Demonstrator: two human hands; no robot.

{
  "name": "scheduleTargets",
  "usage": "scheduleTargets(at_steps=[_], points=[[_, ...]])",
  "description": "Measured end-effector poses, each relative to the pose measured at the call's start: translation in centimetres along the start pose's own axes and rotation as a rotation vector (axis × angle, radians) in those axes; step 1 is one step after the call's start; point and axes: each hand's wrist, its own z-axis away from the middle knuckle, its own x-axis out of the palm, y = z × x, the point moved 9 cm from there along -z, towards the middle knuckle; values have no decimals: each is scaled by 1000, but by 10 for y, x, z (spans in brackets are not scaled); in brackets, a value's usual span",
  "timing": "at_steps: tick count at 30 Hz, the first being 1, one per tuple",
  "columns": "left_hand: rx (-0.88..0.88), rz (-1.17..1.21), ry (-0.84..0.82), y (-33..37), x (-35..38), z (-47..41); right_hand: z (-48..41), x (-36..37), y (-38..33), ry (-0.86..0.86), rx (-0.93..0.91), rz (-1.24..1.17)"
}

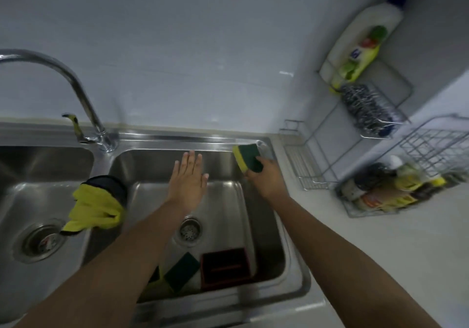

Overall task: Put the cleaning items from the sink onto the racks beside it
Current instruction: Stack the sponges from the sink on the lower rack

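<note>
The steel double sink [157, 165] fills most of the view, its near edge cut off by two forearms. Beside it on the counter stands a two-tier wire rack [330, 150], blurred; the upper tier holds a detergent bottle [360, 45] and a steel scourer [365, 109]. The left hand [189, 183] hovers flat over the right basin, fingers spread, holding nothing. The right hand [266, 178] pinches a yellow-and-green sponge [247, 160] above the basin's far right corner, long axis running from upper left to lower right, green face toward us. Another sponge [181, 270] lies at the basin's near end, partly hidden by the left arm.
</note>
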Motion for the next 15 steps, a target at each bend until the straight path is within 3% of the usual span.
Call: scheduleTargets(at_steps=[7, 11, 15], points=[[130, 7, -49, 118, 43, -72, -52, -123, 50, 269, 39, 40], [178, 55, -51, 164, 72, -107, -93, -143, 89, 251, 55, 183], [182, 52, -58, 195, 105, -137, -125, -127, 112, 102, 2, 379]])
